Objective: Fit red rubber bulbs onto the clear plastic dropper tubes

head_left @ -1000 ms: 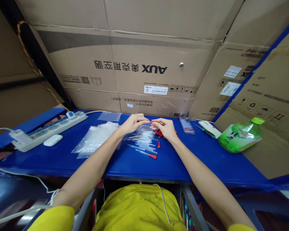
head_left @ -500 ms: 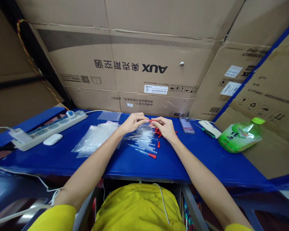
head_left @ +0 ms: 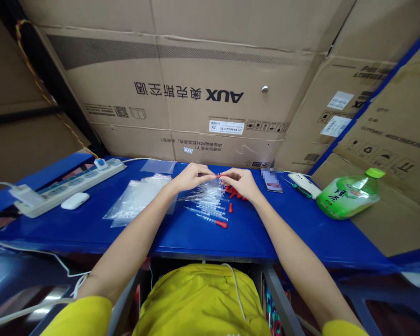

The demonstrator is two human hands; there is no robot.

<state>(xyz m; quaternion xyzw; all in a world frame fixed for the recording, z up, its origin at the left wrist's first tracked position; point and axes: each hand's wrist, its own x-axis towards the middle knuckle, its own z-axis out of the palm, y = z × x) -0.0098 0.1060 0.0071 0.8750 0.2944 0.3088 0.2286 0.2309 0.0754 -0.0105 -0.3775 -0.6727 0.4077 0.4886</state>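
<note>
L hand (head_left: 191, 177) and R hand (head_left: 243, 183) meet over the back-mid of the blue table (head_left: 287, 228), fingertips nearly touching. Both are pinched shut, thumb + forefinger, on one thin dropper (head_left: 218, 176) held level between them just above the tabletop. L has the clear tube end, R the red end; other fingers curled in. Whether the red bulb is fully seated is too small to tell. Right under the hands is the tube pile (head_left: 210, 198), clear tubes lying roughly parallel. Loose red bulbs (head_left: 233, 191) sit just beside the pile, under R hand. One finished dropper w/ red tip (head_left: 213, 221) lies at the near edge of the pile. Clear zip bags (head_left: 136, 200) are left of L forearm. Further left: power strip (head_left: 70, 184) and a white earbud case (head_left: 75, 200). Green bottle (head_left: 348, 196) lies on its side far right, well apart. Cardboard boxes (head_left: 196, 93) stand behind.
</note>
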